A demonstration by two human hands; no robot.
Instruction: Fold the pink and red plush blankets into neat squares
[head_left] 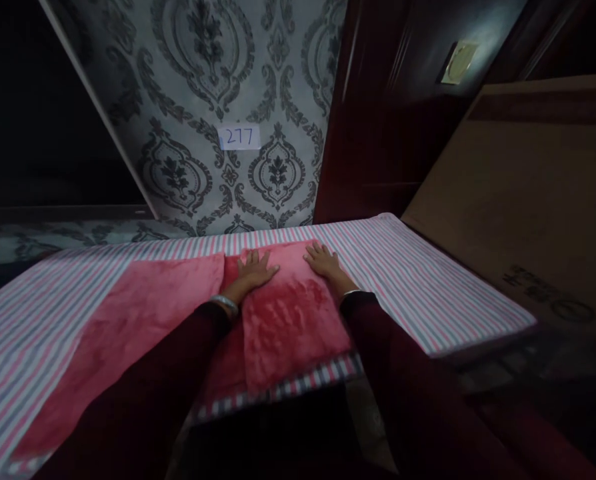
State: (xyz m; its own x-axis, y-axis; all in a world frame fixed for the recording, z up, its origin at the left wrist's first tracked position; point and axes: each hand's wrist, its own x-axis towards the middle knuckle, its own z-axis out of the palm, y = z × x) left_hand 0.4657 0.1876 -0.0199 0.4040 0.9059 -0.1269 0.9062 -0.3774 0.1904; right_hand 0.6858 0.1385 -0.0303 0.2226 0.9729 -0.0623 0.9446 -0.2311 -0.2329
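A plush pink-red blanket (288, 333) lies spread over the striped cloth, its right part folded inward into a smooth panel. My left hand (254, 270) rests flat on that panel near its far left corner, fingers spread. Over by the far right edge of the same panel, my right hand (324, 263) also lies flat with its fingers apart. Finger-like marks show in the pile between my arms. The blanket's left part is partly hidden behind my left sleeve.
The striped cloth (403, 267) covers the table. A large cardboard box (528, 200) stands at the right. Behind are patterned wallpaper with a paper label (239, 137) reading 277, a dark screen (53, 120) at left, and a dark red wooden panel (373, 133) with a switch (459, 63).
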